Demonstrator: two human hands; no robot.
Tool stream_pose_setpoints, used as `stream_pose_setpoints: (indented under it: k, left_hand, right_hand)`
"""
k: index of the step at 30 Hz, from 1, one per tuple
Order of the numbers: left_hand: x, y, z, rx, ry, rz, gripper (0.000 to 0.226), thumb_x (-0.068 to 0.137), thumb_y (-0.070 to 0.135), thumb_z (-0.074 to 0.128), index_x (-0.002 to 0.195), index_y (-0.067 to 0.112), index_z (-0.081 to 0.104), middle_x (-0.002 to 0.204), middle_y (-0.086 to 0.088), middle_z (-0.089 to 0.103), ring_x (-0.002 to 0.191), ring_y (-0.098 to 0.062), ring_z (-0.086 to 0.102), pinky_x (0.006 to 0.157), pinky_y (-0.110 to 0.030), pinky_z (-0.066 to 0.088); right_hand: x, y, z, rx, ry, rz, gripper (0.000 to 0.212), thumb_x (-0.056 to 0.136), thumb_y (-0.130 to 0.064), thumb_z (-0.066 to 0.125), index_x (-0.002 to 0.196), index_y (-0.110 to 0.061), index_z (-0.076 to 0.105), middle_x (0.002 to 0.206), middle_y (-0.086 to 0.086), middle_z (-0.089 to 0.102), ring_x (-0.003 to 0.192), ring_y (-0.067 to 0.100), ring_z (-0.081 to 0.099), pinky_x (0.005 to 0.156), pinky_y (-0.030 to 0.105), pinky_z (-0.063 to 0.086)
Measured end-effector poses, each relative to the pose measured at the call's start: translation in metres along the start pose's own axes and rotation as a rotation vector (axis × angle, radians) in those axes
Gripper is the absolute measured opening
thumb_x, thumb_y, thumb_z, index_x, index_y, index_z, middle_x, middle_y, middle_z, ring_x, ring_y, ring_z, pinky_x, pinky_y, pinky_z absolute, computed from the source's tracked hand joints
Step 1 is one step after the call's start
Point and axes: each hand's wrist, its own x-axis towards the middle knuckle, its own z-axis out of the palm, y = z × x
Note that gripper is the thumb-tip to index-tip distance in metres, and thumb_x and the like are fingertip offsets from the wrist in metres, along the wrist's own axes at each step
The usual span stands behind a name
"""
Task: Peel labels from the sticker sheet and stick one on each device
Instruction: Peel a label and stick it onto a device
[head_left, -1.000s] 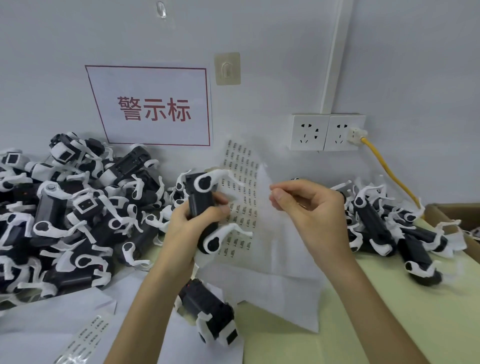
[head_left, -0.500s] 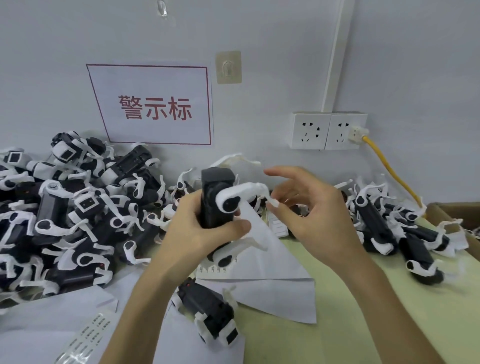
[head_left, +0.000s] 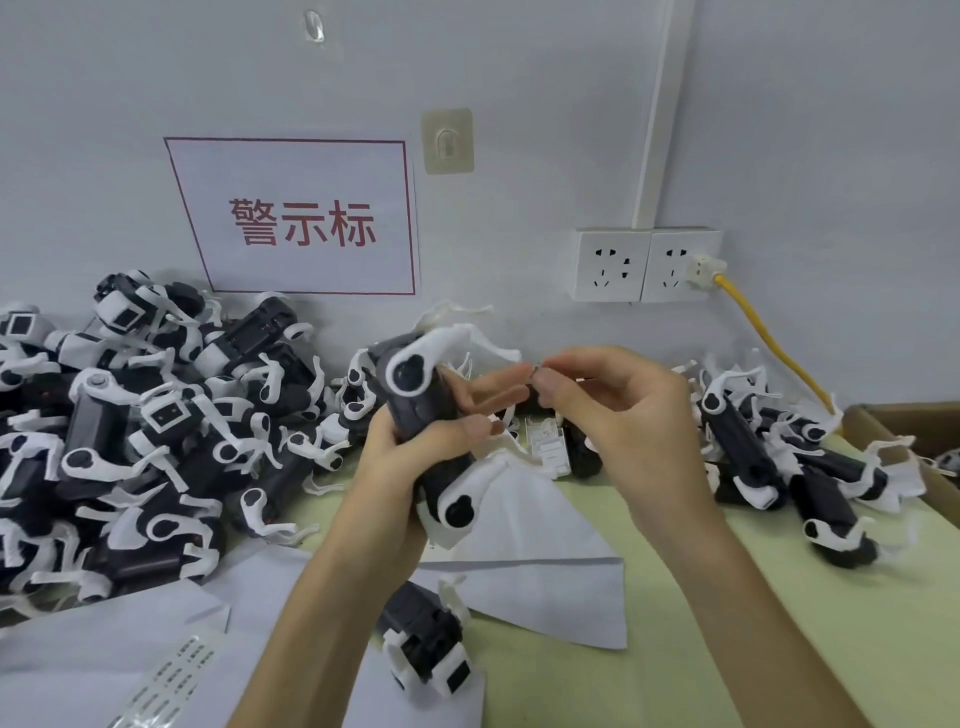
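Gripping a black-and-white device (head_left: 415, 410), the left hand (head_left: 395, 467) is facing the right hand (head_left: 623, 415), which is pinching a tiny label (head_left: 537, 369). Above them a sign (head_left: 296, 218) is showing "警示标".

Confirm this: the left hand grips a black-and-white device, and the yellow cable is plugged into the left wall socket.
Wrong socket. The head view shows the yellow cable plugged into the right wall socket, not the left. The left hand does grip the black-and-white device.

Red-lettered wall sign (head_left: 296, 218), hook (head_left: 448, 141), twin sockets (head_left: 644, 265) — yellow cable (head_left: 769, 338) plugged in.
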Motion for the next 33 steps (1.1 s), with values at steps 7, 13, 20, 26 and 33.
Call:
stream_pose_setpoints:
  k: [7, 13, 20, 26, 33]
  left_hand:
    - [0.000, -0.006, 0.004, -0.122, 0.018, -0.016, 0.030, 0.070, 0.016, 0.070, 0.089, 0.009, 0.048, 0.130, -0.013, 0.070, 0.126, -0.027, 0.064, 0.098, -0.039, 0.051]
    - [0.000, -0.005, 0.007, -0.136, -0.009, -0.002, 0.025, 0.071, 0.015, 0.070, 0.087, 0.010, 0.051, 0.129, -0.012, 0.071, 0.123, -0.025, 0.066, 0.091, -0.030, 0.058]
    - [0.001, -0.009, 0.009, -0.066, 0.054, -0.043, 0.017, 0.073, 0.010, 0.077, 0.076, 0.027, 0.075, 0.121, -0.005, 0.075, 0.117, -0.026, 0.070, 0.086, -0.030, 0.060]
    - [0.003, -0.010, 0.005, 0.030, 0.134, -0.187, 0.013, 0.076, 0.025, 0.080, 0.089, 0.024, 0.078, 0.113, -0.007, 0.076, 0.100, -0.019, 0.073, 0.080, -0.023, 0.058]
    - [0.002, -0.012, 0.006, 0.060, 0.122, -0.191, 0.021, 0.074, 0.019, 0.082, 0.089, 0.018, 0.067, 0.079, 0.003, 0.066, 0.074, -0.009, 0.066, 0.067, -0.017, 0.053]
  right_hand:
    - [-0.006, -0.002, 0.011, 0.235, -0.002, 0.098, 0.016, 0.088, -0.010, 0.075, 0.082, -0.024, 0.080, 0.083, 0.006, 0.078, 0.078, 0.018, 0.074, 0.072, 0.020, 0.055]
    - [-0.007, -0.002, 0.011, 0.238, 0.022, 0.089, 0.009, 0.087, -0.011, 0.076, 0.084, -0.020, 0.078, 0.082, 0.006, 0.077, 0.075, 0.021, 0.075, 0.072, 0.022, 0.056]
    - [-0.007, 0.004, 0.010, -0.044, 0.082, -0.066, 0.014, 0.091, -0.013, 0.074, 0.081, -0.022, 0.071, 0.071, -0.005, 0.071, 0.067, 0.013, 0.069, 0.065, 0.019, 0.052]
    - [-0.003, -0.013, -0.001, 0.034, -0.046, 0.028, 0.006, 0.083, -0.024, 0.073, 0.077, -0.024, 0.071, 0.072, -0.002, 0.070, 0.065, 0.012, 0.066, 0.068, 0.019, 0.053]
    - [-0.007, -0.029, -0.005, 0.021, -0.236, 0.062, 0.007, 0.085, -0.029, 0.077, 0.081, -0.025, 0.075, 0.074, -0.002, 0.071, 0.071, 0.010, 0.066, 0.070, 0.017, 0.052]
